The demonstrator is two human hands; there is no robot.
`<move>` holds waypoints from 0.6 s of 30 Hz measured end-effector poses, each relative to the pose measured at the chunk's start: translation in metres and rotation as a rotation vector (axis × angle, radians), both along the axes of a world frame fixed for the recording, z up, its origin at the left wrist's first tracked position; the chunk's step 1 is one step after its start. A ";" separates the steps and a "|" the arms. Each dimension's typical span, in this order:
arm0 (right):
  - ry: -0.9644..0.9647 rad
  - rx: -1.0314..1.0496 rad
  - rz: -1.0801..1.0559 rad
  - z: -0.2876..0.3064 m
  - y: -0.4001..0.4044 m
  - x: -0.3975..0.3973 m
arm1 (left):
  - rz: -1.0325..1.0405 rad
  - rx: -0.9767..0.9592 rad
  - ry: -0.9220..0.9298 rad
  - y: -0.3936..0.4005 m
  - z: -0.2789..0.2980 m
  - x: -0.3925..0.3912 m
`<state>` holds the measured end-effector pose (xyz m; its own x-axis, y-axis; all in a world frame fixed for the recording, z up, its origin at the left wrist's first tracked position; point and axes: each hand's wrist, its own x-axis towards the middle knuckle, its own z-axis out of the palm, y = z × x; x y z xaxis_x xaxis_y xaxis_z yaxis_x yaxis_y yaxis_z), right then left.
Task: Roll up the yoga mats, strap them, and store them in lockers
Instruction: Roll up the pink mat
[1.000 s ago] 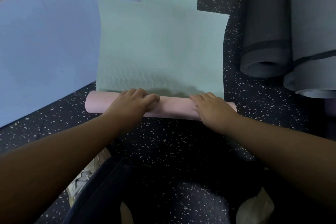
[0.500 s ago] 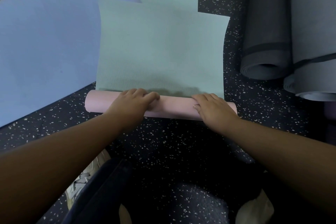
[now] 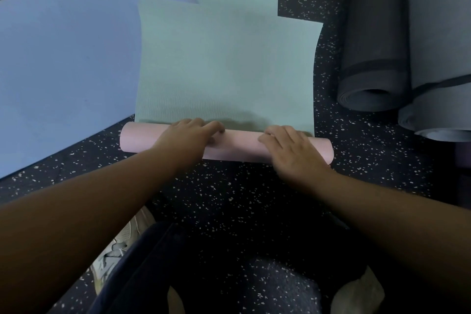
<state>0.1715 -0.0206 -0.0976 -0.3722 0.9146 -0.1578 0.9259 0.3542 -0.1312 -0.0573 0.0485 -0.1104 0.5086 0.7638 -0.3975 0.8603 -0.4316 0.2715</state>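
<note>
Left hand (image 3: 187, 136) and right hand (image 3: 290, 150) press flat, fingers relaxed, atop pink roll (image 3: 239, 145) of green mat (image 3: 224, 66) on floor. Advice: push evenly, both ends level, keep roll tight.

The blue mat (image 3: 63, 64) runs off the frame's left edge. Two rolled grey mats (image 3: 377, 58) at upper right are cut by the top and right edges. A pale shoe (image 3: 114, 250) at lower left is half hidden behind the forearm.
</note>
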 end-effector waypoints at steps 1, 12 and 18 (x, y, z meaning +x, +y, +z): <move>0.000 -0.017 0.038 0.000 -0.002 0.000 | 0.005 -0.003 0.001 0.001 0.001 0.001; -0.216 -0.246 0.024 -0.006 -0.008 0.009 | -0.046 0.109 -0.065 -0.008 0.001 -0.001; -0.320 -0.290 0.010 -0.002 0.008 0.009 | -0.207 0.364 -0.050 -0.032 -0.025 -0.016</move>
<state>0.1805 -0.0129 -0.1000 -0.2711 0.8122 -0.5165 0.9329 0.3538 0.0666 -0.0733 0.0162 -0.1357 0.6779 0.7295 -0.0913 0.7350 -0.6694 0.1081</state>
